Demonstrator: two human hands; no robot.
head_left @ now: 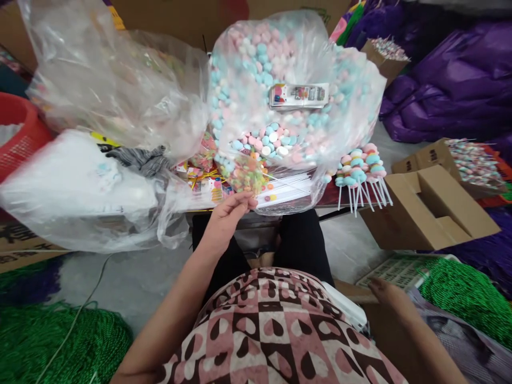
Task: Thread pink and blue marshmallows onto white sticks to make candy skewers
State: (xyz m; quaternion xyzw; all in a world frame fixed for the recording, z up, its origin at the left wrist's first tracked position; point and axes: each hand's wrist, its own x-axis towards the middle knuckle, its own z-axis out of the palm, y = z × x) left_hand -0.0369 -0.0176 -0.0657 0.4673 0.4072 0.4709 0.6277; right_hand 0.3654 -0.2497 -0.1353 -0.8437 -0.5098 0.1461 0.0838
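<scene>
My left hand point(230, 213) is raised in front of me, fingers pinched on a small clear packet of multicoloured candy point(245, 176) with a white stick. Just behind it lies a big clear bag of pink, blue and white candy balls point(280, 80) with a printed card pack point(299, 96) on top. A bunch of finished candy lollipops point(362, 165) on white sticks lies at the bag's right. My right hand point(386, 290) reaches down to my right, by a cardboard box edge and a pale plastic crate point(394, 269); its fingers are partly hidden.
Crumpled clear and white plastic bags point(100, 106) fill the left. A red basket point(20, 133) sits far left. Open cardboard boxes point(432, 208) stand at the right, one holding lollipops point(472, 160). Green tinsel point(52, 341) and purple sacks point(452, 85) surround me.
</scene>
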